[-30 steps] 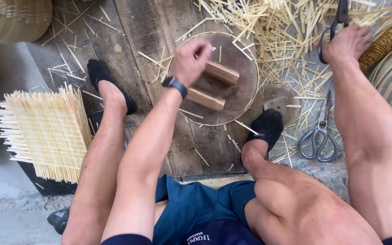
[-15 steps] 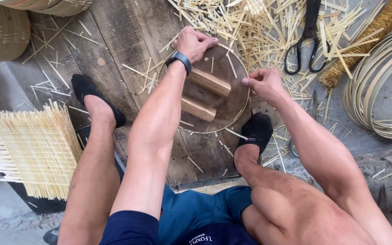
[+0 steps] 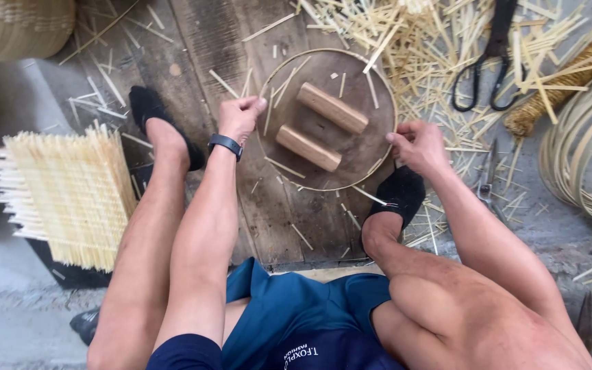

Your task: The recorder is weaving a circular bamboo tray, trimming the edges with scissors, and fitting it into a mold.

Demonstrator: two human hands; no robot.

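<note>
A round dark wooden disc with a thin bamboo hoop around its rim lies on the plank floor between my feet. Two short wooden blocks lie on top of it. My left hand, with a black watch on its wrist, pinches the hoop at the disc's left edge. My right hand grips the rim at the disc's right edge, just above my right foot.
A woven bamboo mat lies at left beside my left foot. Loose bamboo splints litter the boards behind the disc. Black shears, a twine-wrapped bundle and coiled bamboo strips sit at right. Baskets stand at upper left.
My right hand has come back from the far right by the shears to the disc's right rim. My left hand has shifted from the top of the disc to its left edge.
</note>
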